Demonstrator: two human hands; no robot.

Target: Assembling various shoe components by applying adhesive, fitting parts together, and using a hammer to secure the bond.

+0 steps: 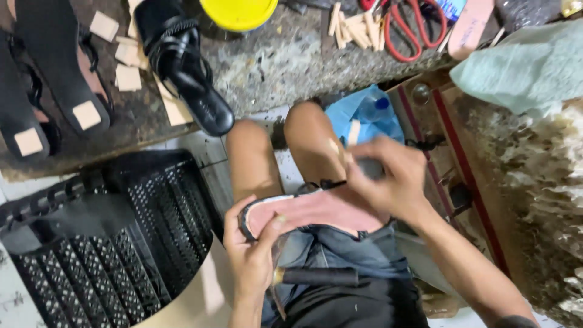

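On the lap: a pink, flat shoe sole with a dark rim (310, 209) lies across the person's knees, its length running left to right between both hands.
Left hand: the left hand (252, 246) grips the sole's rounded end, thumb pressed on the pink face and fingers curled under the rim, closed on the sole.
Right hand: the right hand (392, 179) sits on the sole's other end, fingers closed around a small dark grey object (369, 168) that is too blurred to identify.
Below the sole: a dark cylindrical tool handle (319, 277) rests on the denim shorts (340, 246), just beside the left wrist.
Tabletop: the grey, worn stone tabletop (285, 58) carries a black strappy sandal (185, 64), flat black soles with tan square patches (51, 79), a yellow round lid (238, 12), red-handled scissors (413, 30) and short pale wooden sticks (355, 27), all well apart from the hands.
Floor, left: a black woven plastic basket (103, 243) stands near the left knee.
Floor, right: a blue plastic bag (367, 115) lies behind the right knee.
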